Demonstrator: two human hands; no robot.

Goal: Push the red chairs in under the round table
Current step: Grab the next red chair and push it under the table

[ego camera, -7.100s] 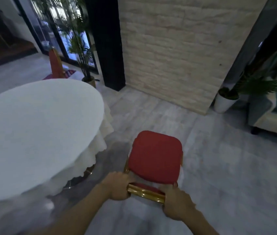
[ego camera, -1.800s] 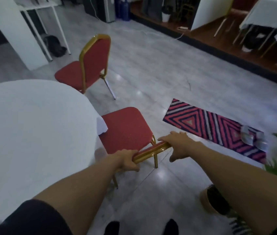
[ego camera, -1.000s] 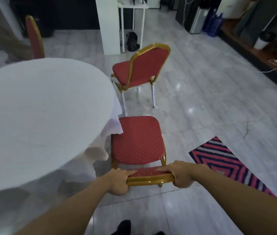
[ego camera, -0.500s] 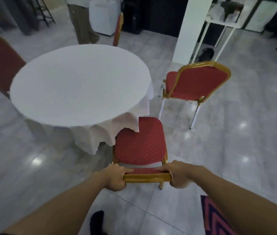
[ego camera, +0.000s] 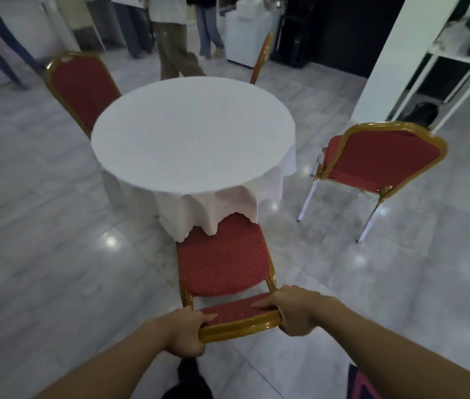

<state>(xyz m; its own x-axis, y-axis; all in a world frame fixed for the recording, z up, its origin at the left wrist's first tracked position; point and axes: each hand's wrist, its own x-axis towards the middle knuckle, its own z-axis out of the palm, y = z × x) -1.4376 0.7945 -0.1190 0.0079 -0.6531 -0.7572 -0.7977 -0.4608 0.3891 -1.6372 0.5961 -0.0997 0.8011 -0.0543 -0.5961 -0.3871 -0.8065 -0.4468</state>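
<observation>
Item: near red chair, gilt frame, facing the round table; our left hand and right hand are each curled tight over an end of its top back rail, fingers on the padded face. Position: the front edge of the seat sits just under the hanging folds of the white tablecloth, most of the seat out on the tiled floor. Risks, as we judge them: the seat front may catch the drooping cloth and drag it askew as we push; the chair points a little off the table's centre, so a straight shove could run a front leg into the base, which the cloth hides from us; the glossy tiles may let the legs skid or chatter if we press down unevenly. Also entered: right-hand chair standing well clear, angled away; far-left chair close to the table; a fourth chair behind; people standing beyond.
</observation>
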